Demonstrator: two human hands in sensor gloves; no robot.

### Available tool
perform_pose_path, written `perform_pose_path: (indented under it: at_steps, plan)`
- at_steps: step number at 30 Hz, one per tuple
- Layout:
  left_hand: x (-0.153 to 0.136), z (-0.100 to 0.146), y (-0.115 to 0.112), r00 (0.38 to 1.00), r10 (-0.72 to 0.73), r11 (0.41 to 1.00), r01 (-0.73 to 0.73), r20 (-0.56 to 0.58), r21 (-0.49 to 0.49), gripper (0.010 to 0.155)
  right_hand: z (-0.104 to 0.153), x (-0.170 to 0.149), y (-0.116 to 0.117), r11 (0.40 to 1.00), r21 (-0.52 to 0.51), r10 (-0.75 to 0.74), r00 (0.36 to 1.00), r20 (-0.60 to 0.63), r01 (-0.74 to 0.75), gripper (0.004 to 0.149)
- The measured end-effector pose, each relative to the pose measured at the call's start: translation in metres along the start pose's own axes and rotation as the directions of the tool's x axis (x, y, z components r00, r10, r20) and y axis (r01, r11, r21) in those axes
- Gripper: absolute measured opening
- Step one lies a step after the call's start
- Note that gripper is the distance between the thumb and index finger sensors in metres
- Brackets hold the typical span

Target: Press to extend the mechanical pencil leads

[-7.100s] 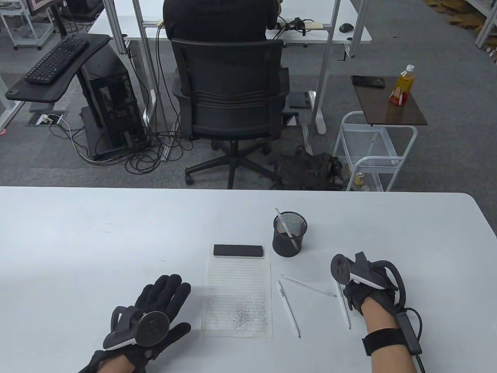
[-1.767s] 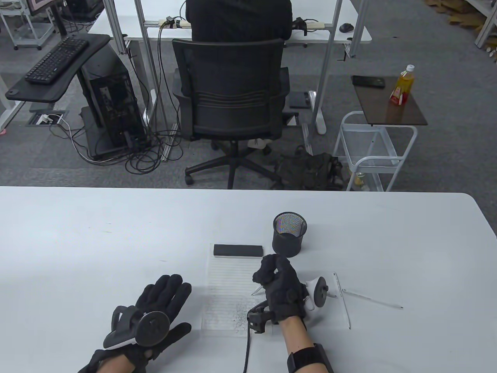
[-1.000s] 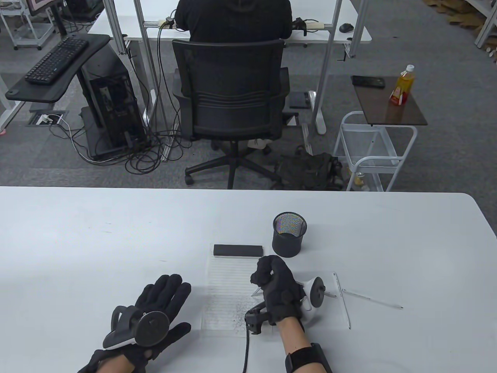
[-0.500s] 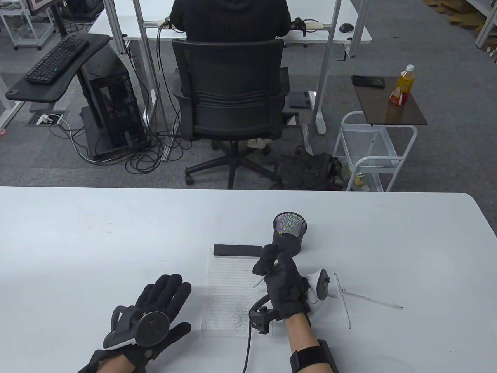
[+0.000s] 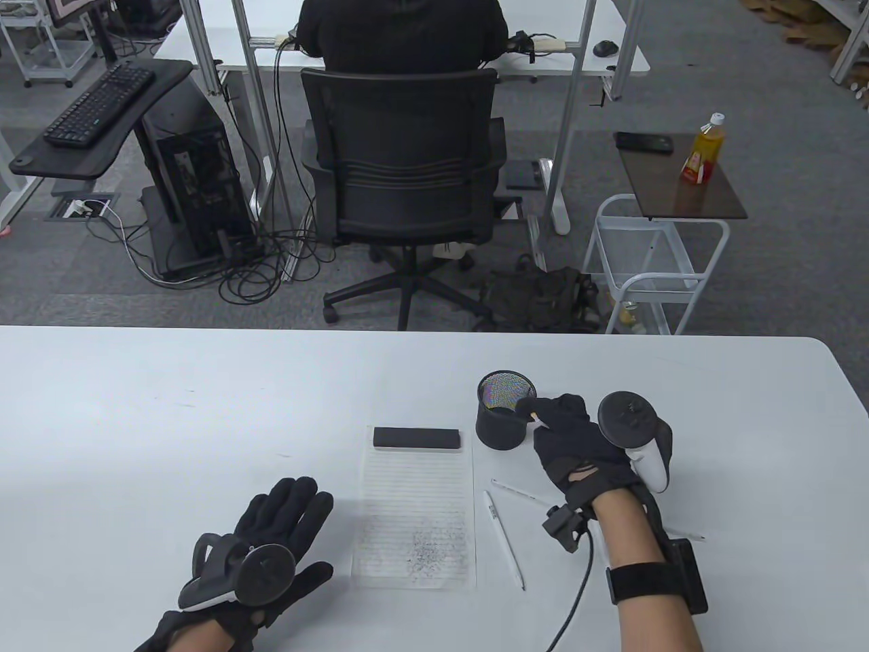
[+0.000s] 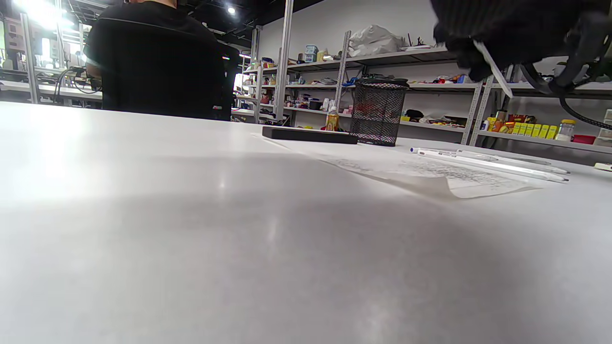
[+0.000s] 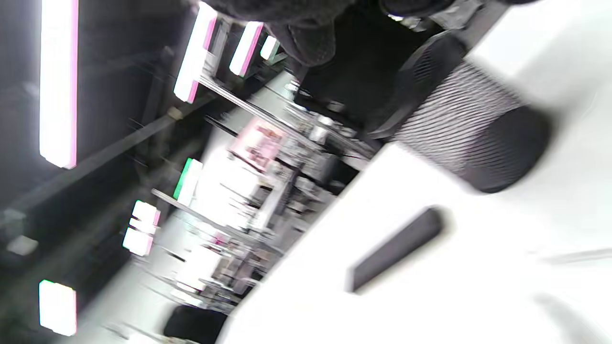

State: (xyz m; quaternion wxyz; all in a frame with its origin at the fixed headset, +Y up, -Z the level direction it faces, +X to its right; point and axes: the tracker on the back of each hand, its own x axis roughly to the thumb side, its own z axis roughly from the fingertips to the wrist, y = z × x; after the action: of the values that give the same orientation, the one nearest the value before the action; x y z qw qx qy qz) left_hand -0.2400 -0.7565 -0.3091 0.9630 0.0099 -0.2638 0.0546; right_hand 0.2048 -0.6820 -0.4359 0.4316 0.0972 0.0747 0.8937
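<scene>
My right hand (image 5: 551, 422) grips a white mechanical pencil (image 5: 538, 418) and holds it at the right rim of the black mesh pen cup (image 5: 501, 422). In the left wrist view that hand (image 6: 514, 33) hangs above the table with the pencil (image 6: 492, 69) slanting down out of it. Two more white pencils (image 5: 505, 540) (image 5: 519, 492) lie on the table to the right of the lined paper (image 5: 415, 516), which carries a patch of pencil marks. My left hand (image 5: 271, 536) rests flat on the table, fingers spread, holding nothing.
A black rectangular block (image 5: 416, 438) lies on the top edge of the paper. Another pencil tip (image 5: 689, 536) shows right of my right forearm. The right wrist view is blurred; it shows the cup (image 7: 471, 126) and the block (image 7: 397, 248).
My right hand has lifted off the paper and moved right and away to the cup's rim, still gripping the pencil. Two pencils it had covered now show. The left hand has not moved.
</scene>
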Motion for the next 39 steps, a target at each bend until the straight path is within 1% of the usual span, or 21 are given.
perform_pose_path:
  at_steps: [1,2,3,4,5,8,10,11,13,16,17,19,22,27,32,39]
  plan:
    - [0.0,0.0,0.0,1.0,0.0,1.0,0.0,-0.002,-0.002,0.09,-0.003,-0.007,-0.003,0.994,0.008,0.107,0.993,-0.039,-0.107,0.048]
    - [-0.001,0.0,0.0,1.0,0.0,1.0,0.0,-0.003,-0.003,0.09,-0.006,-0.011,-0.004,0.984,0.02,0.178,0.983,-0.052,-0.178,0.048]
    - [-0.001,0.0,0.0,1.0,0.001,1.0,-0.001,-0.004,-0.006,0.09,-0.01,-0.018,-0.005,0.958,0.058,0.286,0.955,-0.078,-0.282,0.048]
    - [-0.001,0.0,0.0,1.0,0.001,1.0,-0.001,-0.003,-0.008,0.09,-0.013,-0.023,-0.005,0.933,0.077,0.359,0.928,-0.101,-0.352,0.048]
    - [0.0,0.0,0.0,1.0,0.0,1.0,0.0,-0.004,-0.008,0.09,-0.017,-0.029,-0.005,0.895,0.107,0.444,0.888,-0.118,-0.433,0.05]
    - [0.001,0.0,0.001,1.0,-0.007,1.0,0.007,0.001,-0.006,0.09,-0.028,-0.04,-0.001,0.82,0.13,0.572,0.812,-0.121,-0.558,0.054]
    - [0.001,0.0,0.001,1.0,-0.008,1.0,0.008,0.002,-0.006,0.09,-0.034,-0.045,0.004,0.782,0.137,0.622,0.774,-0.116,-0.608,0.055]
    - [0.001,0.0,0.001,1.0,-0.009,1.0,0.009,0.002,-0.007,0.09,-0.036,-0.046,0.007,0.763,0.142,0.645,0.756,-0.109,-0.63,0.055]
    - [0.0,0.0,0.001,1.0,-0.008,1.0,0.008,-0.002,-0.01,0.09,-0.043,-0.049,0.015,0.703,0.167,0.709,0.7,-0.086,-0.692,0.052]
    - [-0.002,0.0,0.0,1.0,-0.005,1.0,0.005,-0.01,-0.014,0.09,-0.052,-0.053,0.025,0.642,0.167,0.763,0.645,-0.041,-0.748,0.05]
    - [-0.003,0.0,0.0,1.0,-0.004,1.0,0.004,-0.013,-0.015,0.09,-0.056,-0.054,0.028,0.638,0.164,0.766,0.642,-0.032,-0.753,0.05]
    - [-0.004,0.001,0.0,1.0,-0.001,1.0,0.001,-0.016,-0.017,0.09,-0.061,-0.057,0.032,0.655,0.172,0.751,0.66,-0.037,-0.736,0.048]
    - [-0.003,0.001,0.001,1.0,-0.001,1.0,0.001,-0.013,-0.013,0.09,-0.067,-0.061,0.039,0.659,0.185,0.746,0.665,-0.037,-0.729,0.048]
    - [-0.001,0.001,0.001,1.0,-0.003,1.0,0.003,-0.004,-0.01,0.09,-0.072,-0.061,0.045,0.638,0.187,0.762,0.647,-0.019,-0.747,0.046]
    - [-0.001,0.001,0.001,1.0,-0.001,1.0,0.001,-0.005,-0.014,0.09,-0.073,-0.061,0.045,0.637,0.167,0.765,0.644,-0.016,-0.753,0.044]
    - [-0.002,0.001,0.002,1.0,0.0,1.0,0.0,-0.006,-0.013,0.09,-0.072,-0.06,0.048,0.613,0.142,0.786,0.619,-0.004,-0.777,0.041]
